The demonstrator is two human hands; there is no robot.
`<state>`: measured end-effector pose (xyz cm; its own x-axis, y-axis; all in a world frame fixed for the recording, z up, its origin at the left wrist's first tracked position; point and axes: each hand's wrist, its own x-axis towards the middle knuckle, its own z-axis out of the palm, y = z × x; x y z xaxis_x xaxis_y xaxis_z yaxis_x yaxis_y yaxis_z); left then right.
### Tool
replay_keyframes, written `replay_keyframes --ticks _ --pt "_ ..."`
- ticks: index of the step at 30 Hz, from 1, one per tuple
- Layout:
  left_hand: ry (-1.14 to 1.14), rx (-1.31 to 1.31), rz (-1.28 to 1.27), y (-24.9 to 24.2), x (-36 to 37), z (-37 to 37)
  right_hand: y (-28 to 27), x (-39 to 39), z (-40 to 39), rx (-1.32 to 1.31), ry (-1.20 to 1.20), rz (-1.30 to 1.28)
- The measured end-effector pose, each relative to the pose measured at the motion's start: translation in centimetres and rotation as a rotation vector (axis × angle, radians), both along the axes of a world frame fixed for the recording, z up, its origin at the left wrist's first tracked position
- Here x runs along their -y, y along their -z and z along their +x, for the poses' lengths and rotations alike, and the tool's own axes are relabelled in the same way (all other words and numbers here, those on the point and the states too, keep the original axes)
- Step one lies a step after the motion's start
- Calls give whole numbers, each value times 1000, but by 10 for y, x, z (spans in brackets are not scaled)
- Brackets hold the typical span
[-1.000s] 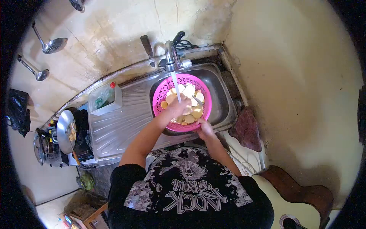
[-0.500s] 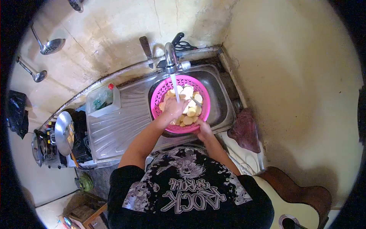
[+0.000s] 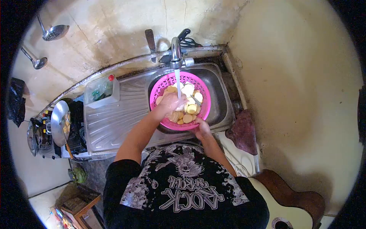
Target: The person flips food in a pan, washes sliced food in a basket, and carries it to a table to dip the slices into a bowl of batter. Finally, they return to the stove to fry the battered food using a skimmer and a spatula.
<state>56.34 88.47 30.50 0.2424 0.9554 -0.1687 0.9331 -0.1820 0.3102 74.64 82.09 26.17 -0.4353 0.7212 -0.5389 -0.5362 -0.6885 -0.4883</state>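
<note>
A pink perforated basket of pale round slices sits in the metal sink, with water running into it from the tap. Over the left part of the slices is my left hand, wet and smeared by motion, its fingers partly lost among the slices and water. My right hand grips the basket's near right rim, thumb on the edge and the other fingers mostly hidden beneath. A thin grey-green strip lies on the slices.
Left of the basin is the ribbed drainboard with a plastic container. A knife and black-handled scissors are behind the sink. At right hangs a dark red cloth, with a guitar below. A wok is far left.
My left hand has shifted slightly left over the slices, and some slices beneath it have moved. My right hand keeps its place on the rim. The whole view has shifted slightly.
</note>
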Motion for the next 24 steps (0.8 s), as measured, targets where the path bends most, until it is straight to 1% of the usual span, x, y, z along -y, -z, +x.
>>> replay_keyframes --ticks 1,2,5,8,10,11,12,13,14,15,16,17,19,21,22,23,24 --pt "13 -66 87 -4 0 4 -1 1 0 8 -4 9" --pt "-90 44 106 -1 0 5 -1 2 -1 16 -9 19" --pt "-204 101 -37 6 -2 3 -11 2 2 11 -32 42" --pt "265 17 306 -1 15 -14 -14 2 6 -13 -38 71" --pt "173 447 -1 17 20 -19 -11 4 6 -30 -16 81" --pt "280 370 56 23 19 -23 -5 6 6 -38 5 81" --pt "384 297 120 15 20 -24 0 7 6 -45 24 83" --pt "253 531 53 33 15 -25 1 8 6 -20 8 52" --pt "119 762 -17 63 8 -26 3 9 5 4 -7 22" --pt "24 856 -53 62 6 -26 4 10 3 28 -21 -9" --pt "-72 955 -81 61 4 -27 6 10 0 -37 1 22" --pt "-125 921 -73 60 2 -31 7 11 -1 -18 9 26" --pt "-243 631 -79 28 4 -25 -6 13 -2 19 24 37" --pt "-363 119 -108 1 9 -11 0 11 1 71 -10 -13" --pt "-275 273 -52 10 8 -13 2 11 2 97 -26 -38" --pt "-186 427 2 27 7 -16 5 11 2 44 -14 7" --pt "-96 580 57 24 9 -15 2 12 0 -8 -3 52"
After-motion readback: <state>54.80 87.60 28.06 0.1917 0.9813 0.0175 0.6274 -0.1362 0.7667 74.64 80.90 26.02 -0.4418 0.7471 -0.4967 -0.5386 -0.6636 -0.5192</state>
